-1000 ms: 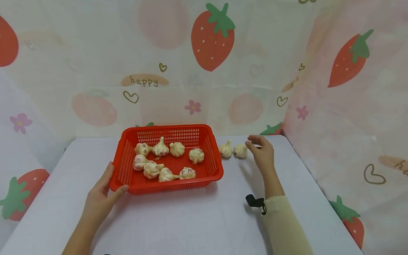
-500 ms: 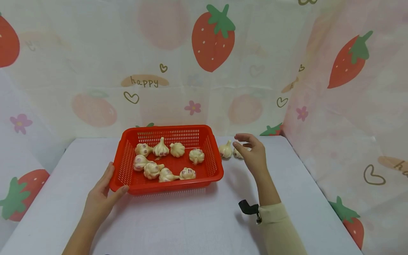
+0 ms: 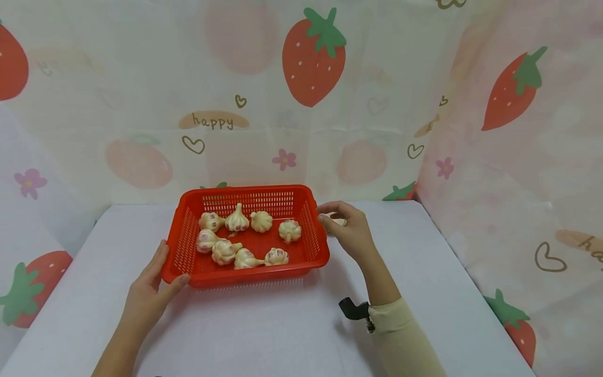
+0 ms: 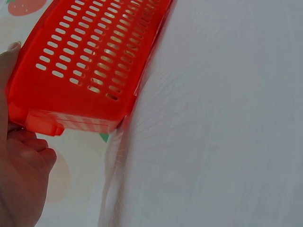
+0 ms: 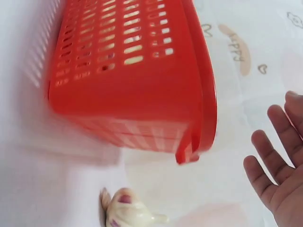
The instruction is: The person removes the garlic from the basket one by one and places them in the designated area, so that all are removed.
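Observation:
A red plastic basket (image 3: pixel 254 272) stands on the table with several garlic bulbs (image 3: pixel 237 220) inside. My left hand (image 3: pixel 148 290) grips its left front corner; the left wrist view shows fingers (image 4: pixel 31 146) curled beneath the rim. At the right side of the basket, my right hand (image 3: pixel 350 230) holds nothing, and in the head view its fingertips overlap the rim. The right wrist view has those fingers (image 5: pixel 270 156) spread and apart from the basket. Outside the basket lies loose garlic (image 5: pixel 128 210), mostly hidden behind the right hand in the head view.
A white cloth covers the table (image 3: pixel 264 330). Behind it hangs a strawberry-print curtain (image 3: pixel 391 104), which continues along both sides. A small black device (image 3: pixel 353 309) sits at the right sleeve cuff.
My right hand has moved left, from beside the loose garlic bulbs to the basket's right rim, now covering most of them. My left hand and the basket have stayed put.

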Tool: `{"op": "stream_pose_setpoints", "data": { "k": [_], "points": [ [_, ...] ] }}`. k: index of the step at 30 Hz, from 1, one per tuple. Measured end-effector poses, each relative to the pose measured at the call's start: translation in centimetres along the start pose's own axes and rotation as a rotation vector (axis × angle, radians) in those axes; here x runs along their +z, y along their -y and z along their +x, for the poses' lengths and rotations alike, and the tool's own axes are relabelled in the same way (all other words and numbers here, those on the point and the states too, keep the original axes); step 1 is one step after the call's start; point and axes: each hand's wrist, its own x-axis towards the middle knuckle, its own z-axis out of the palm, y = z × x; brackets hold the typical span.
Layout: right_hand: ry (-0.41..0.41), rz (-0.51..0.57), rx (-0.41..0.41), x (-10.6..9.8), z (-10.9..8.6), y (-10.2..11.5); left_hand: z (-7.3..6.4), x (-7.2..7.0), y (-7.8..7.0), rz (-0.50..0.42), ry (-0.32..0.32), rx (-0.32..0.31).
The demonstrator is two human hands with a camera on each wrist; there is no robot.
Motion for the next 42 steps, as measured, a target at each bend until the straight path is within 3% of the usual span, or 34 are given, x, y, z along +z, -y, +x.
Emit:
{"op": "stream_pose_setpoints", "data": {
  "k": [9,20,26,32,42],
  "points": [
    [0.036,-0.026,-0.124,1.3,1.4,1.1,0.1,0.0,-0.1,-0.033,-0.007,0.037],
    [0.273,-0.055,-0.131,2.7,3.8,0.2,0.2,0.1,0.0,-0.014,-0.011,0.03],
    [0.467,-0.095,-0.051,3.6,4.6,-0.2,0.0,-0.1,-0.1,-0.004,-0.012,0.021],
    [0.625,-0.066,0.011,4.9,5.4,-0.8,0.0,-0.1,0.1,0.016,-0.02,0.017],
    [0.732,-0.123,0.048,6.9,5.9,-1.9,0.0,-0.1,-0.1,0.01,-0.005,0.0]
  ]
}}
